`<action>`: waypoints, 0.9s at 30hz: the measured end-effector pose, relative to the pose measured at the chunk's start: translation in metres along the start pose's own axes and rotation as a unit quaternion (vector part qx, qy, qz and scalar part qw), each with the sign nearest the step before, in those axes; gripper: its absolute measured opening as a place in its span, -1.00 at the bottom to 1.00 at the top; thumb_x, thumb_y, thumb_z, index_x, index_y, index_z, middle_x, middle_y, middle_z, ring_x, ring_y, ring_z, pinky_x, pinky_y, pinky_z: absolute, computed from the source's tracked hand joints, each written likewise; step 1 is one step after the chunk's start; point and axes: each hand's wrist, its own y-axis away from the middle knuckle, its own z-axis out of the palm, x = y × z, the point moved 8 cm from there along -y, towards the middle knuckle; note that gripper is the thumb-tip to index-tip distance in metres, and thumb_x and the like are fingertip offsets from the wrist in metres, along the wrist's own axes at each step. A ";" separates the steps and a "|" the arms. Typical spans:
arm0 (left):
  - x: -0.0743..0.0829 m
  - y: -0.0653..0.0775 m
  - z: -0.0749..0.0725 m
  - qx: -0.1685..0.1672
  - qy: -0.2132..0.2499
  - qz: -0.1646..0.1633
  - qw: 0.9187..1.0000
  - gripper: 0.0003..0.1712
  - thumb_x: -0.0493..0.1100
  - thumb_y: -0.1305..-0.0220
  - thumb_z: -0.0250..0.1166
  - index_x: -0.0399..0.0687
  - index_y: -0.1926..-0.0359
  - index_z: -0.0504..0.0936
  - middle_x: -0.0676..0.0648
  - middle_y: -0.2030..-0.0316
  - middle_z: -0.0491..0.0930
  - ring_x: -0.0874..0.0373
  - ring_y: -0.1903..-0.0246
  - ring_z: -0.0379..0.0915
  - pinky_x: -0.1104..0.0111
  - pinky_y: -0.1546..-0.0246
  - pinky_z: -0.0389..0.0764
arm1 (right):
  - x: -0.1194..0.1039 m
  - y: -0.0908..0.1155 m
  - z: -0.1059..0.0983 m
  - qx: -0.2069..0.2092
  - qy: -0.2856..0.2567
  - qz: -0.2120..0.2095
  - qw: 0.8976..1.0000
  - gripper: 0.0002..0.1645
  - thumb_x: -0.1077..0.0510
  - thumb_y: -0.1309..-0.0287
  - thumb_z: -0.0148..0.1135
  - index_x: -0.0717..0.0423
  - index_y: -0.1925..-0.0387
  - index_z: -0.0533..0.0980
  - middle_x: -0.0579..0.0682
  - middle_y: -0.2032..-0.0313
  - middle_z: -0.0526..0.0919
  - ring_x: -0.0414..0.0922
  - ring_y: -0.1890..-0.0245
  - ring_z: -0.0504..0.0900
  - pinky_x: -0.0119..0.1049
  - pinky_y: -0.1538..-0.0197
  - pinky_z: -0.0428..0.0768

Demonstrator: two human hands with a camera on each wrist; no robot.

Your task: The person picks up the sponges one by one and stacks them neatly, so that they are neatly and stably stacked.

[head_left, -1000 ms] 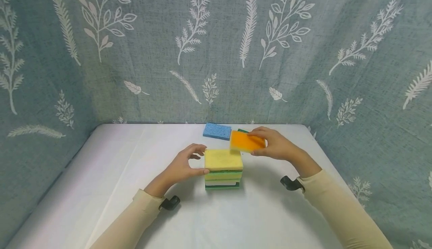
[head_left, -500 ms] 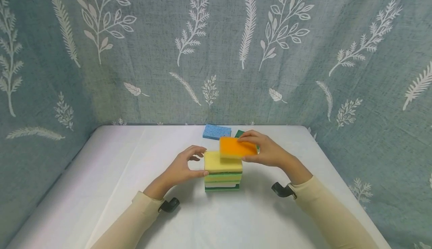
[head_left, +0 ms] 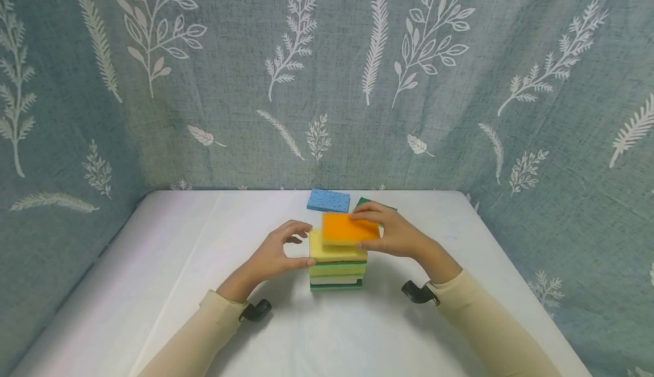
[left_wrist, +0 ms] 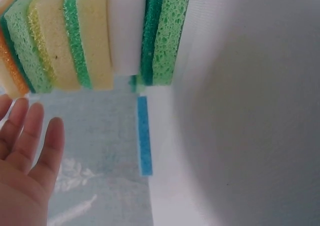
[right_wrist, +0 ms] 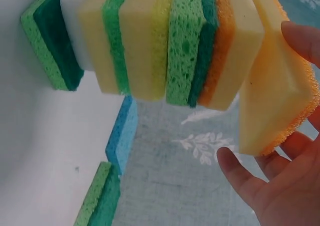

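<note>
A stack of sponges (head_left: pixel 336 272) in green, white and yellow layers stands mid-table, with yellow foam uppermost. Over its top, my right hand (head_left: pixel 395 234) holds an orange-and-yellow scrub sponge (head_left: pixel 339 228) between thumb and fingers, orange scouring side up. In the right wrist view that sponge tilts close to the stack's top sponge; whether they touch at the far edge I cannot tell. My left hand (head_left: pixel 278 252) is at the stack's left side, thumb by the front corner and fingers toward the back. The left wrist view shows its fingers (left_wrist: pixel 50 146) loosely extended, gripping nothing.
Behind the stack, a blue sponge (head_left: pixel 328 200) lies flat near the table's back edge. A green sponge (right_wrist: pixel 102 196) lies beside it, partly hidden by my right hand in the head view. A patterned grey-green curtain (head_left: pixel 230 110) encloses the white table (head_left: pixel 168 241).
My right hand has carried the orange-and-yellow scrub sponge leftward and a little toward me, from beside the stack to above it. My left hand has kept its place.
</note>
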 end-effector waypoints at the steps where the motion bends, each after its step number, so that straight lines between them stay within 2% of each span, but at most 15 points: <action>1: 0.000 0.000 0.000 0.000 0.000 0.000 1.000 -0.19 0.16 0.02 0.53 -0.02 -0.23 0.48 0.11 -0.07 0.47 -0.13 -0.07 0.43 0.11 -0.09 0.51 | -0.001 -0.001 0.001 0.001 0.000 -0.003 1.000 -0.41 0.02 -0.05 0.47 -0.04 -0.16 0.55 -0.14 -0.15 0.46 -0.12 -0.16 0.42 -0.04 -0.26 0.38; 5: 0.002 0.000 -0.003 0.005 0.003 0.001 1.000 -0.20 0.16 0.02 0.52 -0.04 -0.21 0.49 0.10 -0.06 0.48 -0.13 -0.06 0.43 0.07 -0.08 0.51 | -0.007 -0.003 0.005 -0.001 0.008 -0.009 1.000 -0.41 0.00 -0.06 0.46 -0.01 -0.15 0.56 -0.12 -0.16 0.46 -0.11 -0.17 0.41 -0.04 -0.26 0.39; 12: 0.001 0.000 -0.003 0.007 0.006 0.000 1.000 -0.23 0.17 0.03 0.53 0.03 -0.20 0.50 0.08 -0.06 0.50 -0.14 -0.04 0.45 0.03 -0.08 0.51 | -0.013 -0.005 0.010 -0.009 0.010 -0.018 1.000 -0.39 -0.06 -0.08 0.44 -0.03 -0.18 0.55 -0.12 -0.16 0.45 -0.11 -0.16 0.41 -0.03 -0.25 0.40; 21: 0.000 0.000 -0.002 0.004 -0.006 -0.024 1.000 -0.16 0.22 0.06 0.53 0.02 -0.22 0.49 0.09 -0.07 0.49 -0.04 -0.04 0.45 0.06 -0.10 0.50 | -0.017 -0.006 0.016 -0.024 0.019 -0.028 0.999 -0.38 -0.04 -0.06 0.46 -0.01 -0.17 0.55 -0.09 -0.18 0.45 -0.10 -0.16 0.40 -0.04 -0.25 0.41; 27: 0.000 -0.001 -0.003 0.004 -0.002 -0.025 1.000 -0.16 0.22 0.05 0.52 0.00 -0.23 0.49 0.07 -0.09 0.49 -0.12 -0.05 0.44 0.03 -0.11 0.49 | -0.018 -0.008 0.018 -0.029 0.024 -0.022 0.999 -0.39 -0.05 -0.06 0.45 -0.02 -0.16 0.55 -0.11 -0.17 0.45 -0.11 -0.17 0.40 -0.04 -0.25 0.40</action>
